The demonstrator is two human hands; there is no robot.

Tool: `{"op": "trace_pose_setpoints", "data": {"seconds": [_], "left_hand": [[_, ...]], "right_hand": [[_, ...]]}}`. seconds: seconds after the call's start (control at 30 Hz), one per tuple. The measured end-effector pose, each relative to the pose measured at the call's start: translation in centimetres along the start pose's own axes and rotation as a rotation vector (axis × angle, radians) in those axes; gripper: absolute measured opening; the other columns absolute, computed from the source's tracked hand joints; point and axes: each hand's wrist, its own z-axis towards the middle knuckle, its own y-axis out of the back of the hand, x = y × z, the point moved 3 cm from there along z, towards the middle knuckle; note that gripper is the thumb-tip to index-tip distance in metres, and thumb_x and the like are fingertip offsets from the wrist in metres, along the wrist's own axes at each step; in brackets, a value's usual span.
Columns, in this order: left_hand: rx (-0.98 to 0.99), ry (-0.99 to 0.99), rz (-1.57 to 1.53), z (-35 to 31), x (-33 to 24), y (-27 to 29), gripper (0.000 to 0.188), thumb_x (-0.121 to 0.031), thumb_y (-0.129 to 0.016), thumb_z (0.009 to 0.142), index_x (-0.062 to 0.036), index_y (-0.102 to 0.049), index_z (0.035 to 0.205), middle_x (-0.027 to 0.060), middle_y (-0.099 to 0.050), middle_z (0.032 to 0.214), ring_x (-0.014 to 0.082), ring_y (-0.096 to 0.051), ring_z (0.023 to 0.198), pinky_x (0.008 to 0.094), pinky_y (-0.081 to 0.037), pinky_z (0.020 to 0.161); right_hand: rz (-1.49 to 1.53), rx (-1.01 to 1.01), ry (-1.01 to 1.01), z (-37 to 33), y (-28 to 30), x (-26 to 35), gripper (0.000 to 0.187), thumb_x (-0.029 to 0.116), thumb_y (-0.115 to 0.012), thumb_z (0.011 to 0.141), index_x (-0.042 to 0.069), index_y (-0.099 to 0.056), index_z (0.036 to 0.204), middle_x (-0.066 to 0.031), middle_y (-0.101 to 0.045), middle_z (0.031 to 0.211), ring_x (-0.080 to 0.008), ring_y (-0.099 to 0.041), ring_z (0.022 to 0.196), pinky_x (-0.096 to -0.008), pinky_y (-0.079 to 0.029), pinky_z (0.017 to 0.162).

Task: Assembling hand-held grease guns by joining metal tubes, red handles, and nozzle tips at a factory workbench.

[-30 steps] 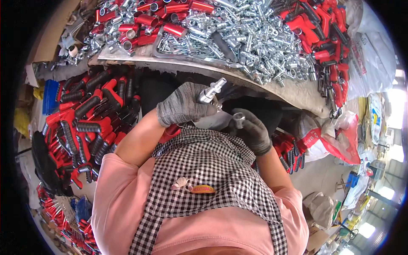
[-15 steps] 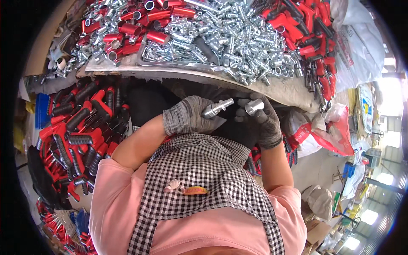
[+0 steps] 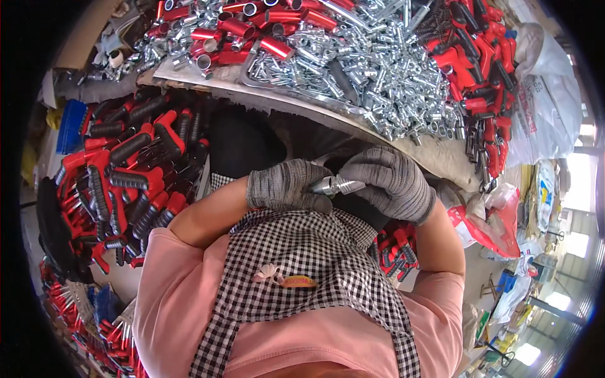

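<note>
A silver stepped metal fitting (image 3: 334,185) lies between my two gloved hands, in front of the apron. My left hand (image 3: 285,184), in a grey knit glove, is closed around its thicker end. The curled fingers of my right hand (image 3: 391,183), gloved alike, close in over its narrow end, and the palm side is hidden. A short silver collar seen earlier in the right hand does not show now; I cannot tell whether it is within the fingers or on the fitting.
Ahead, the worktable (image 3: 265,99) bears a heap of silver metal parts (image 3: 397,75), red tubes (image 3: 277,48) and red-and-black handles (image 3: 469,60). Many red-and-black handled tools (image 3: 126,176) pile up at my left. A red-and-white plastic bag (image 3: 491,220) lies at the right.
My hands have come together. The right hand has turned and moved onto the fitting's narrow end, and the collar it held has gone out of sight. The view has shifted slightly.
</note>
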Motion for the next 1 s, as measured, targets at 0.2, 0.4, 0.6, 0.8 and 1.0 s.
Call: {"op": "trace_pose_setpoints", "data": {"seconds": [0.2,0.4,0.6,0.8,1.0], "left_hand": [[-0.172,-0.198,0.176,-0.4,-0.4,-1.4,0.048,-0.044,-0.071,0.077,-0.0037,-0.063,0.101,0.0167,-0.064,0.085,0.0334,-0.062,0.082,0.0402,-0.048,0.076],[-0.134,-0.130,0.082,-0.6,1.4,-2.1,0.050,-0.048,-0.069,0.077,-0.0042,-0.063,0.100,0.0168,-0.064,0.085,0.0325,-0.062,0.081,0.0406,-0.047,0.077],[-0.070,-0.011,0.126,-0.7,0.0,-0.8,0.053,-0.051,-0.067,0.079,-0.0024,-0.062,0.098,0.0175,-0.063,0.082,0.0330,-0.060,0.082,0.0410,-0.047,0.076],[-0.128,-0.063,0.064,-1.0,0.0,-1.2,0.056,-0.053,-0.066,0.079,-0.0004,-0.062,0.097,0.0184,-0.062,0.076,0.0334,-0.058,0.084,0.0433,-0.046,0.079],[0.125,0.079,0.063,-0.5,-1.0,-0.8,0.062,-0.034,-0.073,0.080,-0.0104,-0.050,0.132,0.0155,-0.052,0.129,0.0287,-0.050,0.119,0.0379,-0.040,0.101]], "right_hand": [[-0.040,0.346,-0.317,2.4,-0.9,0.8,0.042,0.033,-0.071,0.076,0.007,-0.063,0.107,-0.0123,-0.068,0.086,-0.0295,-0.066,0.078,-0.0366,-0.051,0.072],[-0.337,0.275,-0.368,2.0,-1.6,2.1,0.062,0.035,-0.078,0.068,0.006,-0.056,0.119,-0.0146,-0.064,0.104,-0.0336,-0.062,0.097,-0.0388,-0.050,0.082],[-0.196,0.098,-0.050,0.5,-0.9,0.9,0.076,0.031,-0.077,0.069,0.003,-0.045,0.132,-0.0183,-0.063,0.106,-0.0368,-0.063,0.097,-0.0418,-0.049,0.085],[-0.199,-0.053,-0.132,1.4,0.4,1.9,0.058,0.034,-0.072,0.077,0.002,-0.053,0.122,-0.0127,-0.067,0.092,-0.0327,-0.066,0.086,-0.0392,-0.050,0.078],[-0.247,0.039,-0.153,0.8,0.0,1.8,0.058,0.029,-0.072,0.077,0.002,-0.052,0.124,-0.0102,-0.067,0.090,-0.0298,-0.066,0.083,-0.0384,-0.051,0.075]]}}
